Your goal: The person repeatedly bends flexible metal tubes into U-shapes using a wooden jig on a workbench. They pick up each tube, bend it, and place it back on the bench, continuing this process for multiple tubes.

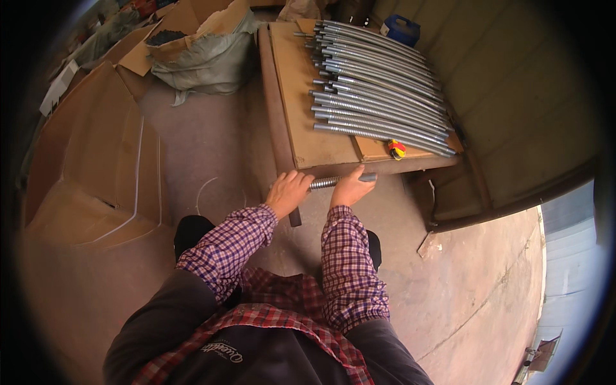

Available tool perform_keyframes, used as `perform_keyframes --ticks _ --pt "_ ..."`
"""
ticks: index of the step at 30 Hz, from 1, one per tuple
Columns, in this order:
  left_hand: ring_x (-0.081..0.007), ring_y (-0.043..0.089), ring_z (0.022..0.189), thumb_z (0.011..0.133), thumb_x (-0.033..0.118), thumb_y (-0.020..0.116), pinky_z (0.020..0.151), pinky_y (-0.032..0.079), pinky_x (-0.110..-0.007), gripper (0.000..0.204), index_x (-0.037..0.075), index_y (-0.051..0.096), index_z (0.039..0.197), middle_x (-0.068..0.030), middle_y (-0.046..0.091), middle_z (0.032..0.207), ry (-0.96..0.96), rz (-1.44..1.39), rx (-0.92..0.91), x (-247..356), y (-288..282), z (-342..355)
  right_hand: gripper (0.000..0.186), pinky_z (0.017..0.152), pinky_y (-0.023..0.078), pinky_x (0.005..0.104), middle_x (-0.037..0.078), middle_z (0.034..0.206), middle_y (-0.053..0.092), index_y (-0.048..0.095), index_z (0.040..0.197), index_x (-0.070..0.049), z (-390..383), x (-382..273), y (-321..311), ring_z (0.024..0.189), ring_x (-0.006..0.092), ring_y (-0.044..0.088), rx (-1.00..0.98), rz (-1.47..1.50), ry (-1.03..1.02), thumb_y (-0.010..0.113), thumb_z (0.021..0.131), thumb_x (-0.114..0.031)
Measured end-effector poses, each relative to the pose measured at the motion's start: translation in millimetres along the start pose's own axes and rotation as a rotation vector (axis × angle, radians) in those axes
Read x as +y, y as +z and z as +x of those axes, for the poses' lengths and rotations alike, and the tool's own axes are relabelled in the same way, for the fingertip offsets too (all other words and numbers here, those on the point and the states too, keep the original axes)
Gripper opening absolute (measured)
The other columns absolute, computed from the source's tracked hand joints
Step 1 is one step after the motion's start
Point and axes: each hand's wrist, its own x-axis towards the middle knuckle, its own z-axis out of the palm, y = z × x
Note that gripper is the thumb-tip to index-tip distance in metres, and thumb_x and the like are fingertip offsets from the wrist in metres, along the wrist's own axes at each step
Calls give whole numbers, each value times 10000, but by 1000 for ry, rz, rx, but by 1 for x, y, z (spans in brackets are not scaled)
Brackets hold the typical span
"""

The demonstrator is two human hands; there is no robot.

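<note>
A ribbed silver metal tube (324, 182) with a smooth end is held level just off the table's front edge. My left hand (289, 190) is closed on its left part, hiding that end. My right hand (351, 187) grips it nearer the right end, which sticks out past my fingers. Beyond my hands, several similar tubes (378, 96) lie side by side on cardboard (298, 135) atop a table (276, 119). A yellow and red tape measure (396, 149) rests at the near edge of that pile.
Large cardboard (96, 160) stands at left, with a grey-green sack (202, 67) of dark contents behind it. A blue jug (400, 29) is past the tubes. A dark panel (507, 109) with a metal frame borders the right. Concrete floor (462, 282) lies underfoot.
</note>
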Motion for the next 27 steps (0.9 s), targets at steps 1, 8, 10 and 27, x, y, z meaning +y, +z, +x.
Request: perform_keyframes --ticks 1,8,10,27 --pt "-260 614 1024 827 236 769 901 496 -381 391 111 606 1160 -70 652 1051 -35 11 8 -7 -5 -12 671 1056 437 468 288 1350 486 366 1457 104 -11 -11 -6 1277 417 506 -11 88 -21 591 1010 -343" --pt "-353 663 861 895 221 686 734 506 -490 200 128 578 1036 -121 675 867 -256 -80 -104 -55 -110 -36 827 1123 341 506 290 1467 355 236 1545 70 -68 -48 -33 1354 418 388 -340 193 -285 627 997 -411" --pt "-361 682 833 891 252 698 716 517 -500 204 117 606 1013 -134 695 839 -391 -30 -141 -75 -155 -49 809 1138 315 519 273 1485 350 248 1558 30 -78 -68 -45 1354 403 397 -281 23 -597 641 984 -384" --pt "-184 653 916 1008 466 607 860 529 -333 528 69 534 1347 -57 653 962 -522 -1614 -139 -39 -168 -51 325 715 499 538 202 974 671 529 1150 -67 -57 -107 -17 847 430 656 -698 -320 -883 660 969 -303"
